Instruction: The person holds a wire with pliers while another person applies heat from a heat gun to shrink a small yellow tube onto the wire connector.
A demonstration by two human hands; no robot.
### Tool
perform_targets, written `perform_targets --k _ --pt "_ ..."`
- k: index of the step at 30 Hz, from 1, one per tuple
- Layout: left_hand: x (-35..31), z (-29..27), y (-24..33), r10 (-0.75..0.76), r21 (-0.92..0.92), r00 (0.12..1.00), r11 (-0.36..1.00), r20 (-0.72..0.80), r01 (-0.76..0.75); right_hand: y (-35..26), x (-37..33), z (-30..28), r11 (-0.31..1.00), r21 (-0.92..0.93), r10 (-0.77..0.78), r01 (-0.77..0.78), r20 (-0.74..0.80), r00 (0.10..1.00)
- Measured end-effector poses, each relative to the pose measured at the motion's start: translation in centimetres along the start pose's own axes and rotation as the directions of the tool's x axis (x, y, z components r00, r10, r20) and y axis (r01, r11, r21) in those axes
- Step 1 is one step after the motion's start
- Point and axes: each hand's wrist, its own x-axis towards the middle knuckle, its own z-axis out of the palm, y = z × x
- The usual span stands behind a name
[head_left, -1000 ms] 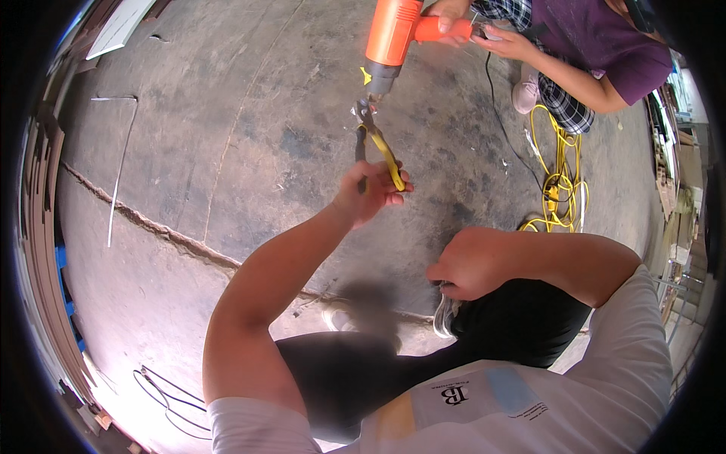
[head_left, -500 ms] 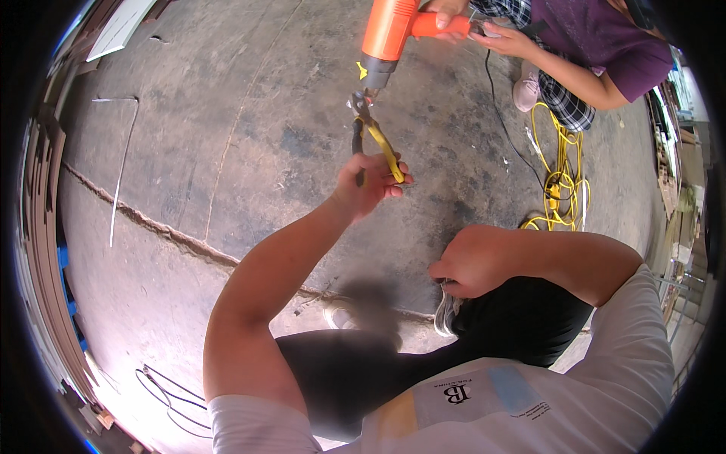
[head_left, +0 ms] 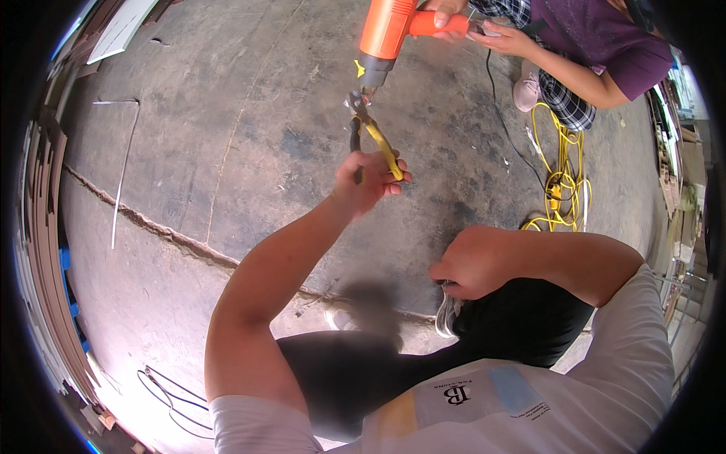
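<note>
- Left hand [head_left: 368, 180]: fingers curled around the yellow-and-black handles of the pliers [head_left: 372, 138], arm stretched well forward. The long reach appears intended to keep the hand back from the hot nozzle.
- Pliers: the tips point up and away from the person and sit directly under the nozzle of the heat gun [head_left: 384, 34]. Something small seems clamped in the tips — too small to identify.
- Heat gun: orange body, nozzle aimed down at the plier tips. It is held by a second person [head_left: 597, 45] crouched across the concrete floor [head_left: 227, 113], with both hands at the handle end. A black cord trails from it along the floor.
- Right hand [head_left: 475, 262]: closed into a loose fist, resting at the knee of the dark trousers, touching a bunch of pale strands [head_left: 448, 314] — whether it grips them cannot be determined. The position suggests a spare hand parked clear of the heat.
- Yellow extension cable [head_left: 561, 178]: coiled on the floor beside the second person, clear of the work point.
- Dark wire loops [head_left: 168, 393]: lying on the floor at the person's left, well apart from both hands.
</note>
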Motion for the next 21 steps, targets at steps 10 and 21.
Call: perform_targets --k 10,21 --pt "0.26 -0.09 0.03 0.005 -0.016 1.000 1.000 0.017 -0.005 -0.22 0.14 -0.09 1.000 0.015 0.026 -0.026 0.015 1.000" --pt "0.19 -0.31 0.42 0.010 0.005 0.999 1.000 0.031 -0.010 -0.19 0.49 0.12 1.000 0.005 0.000 -0.001 0.022 1.000"
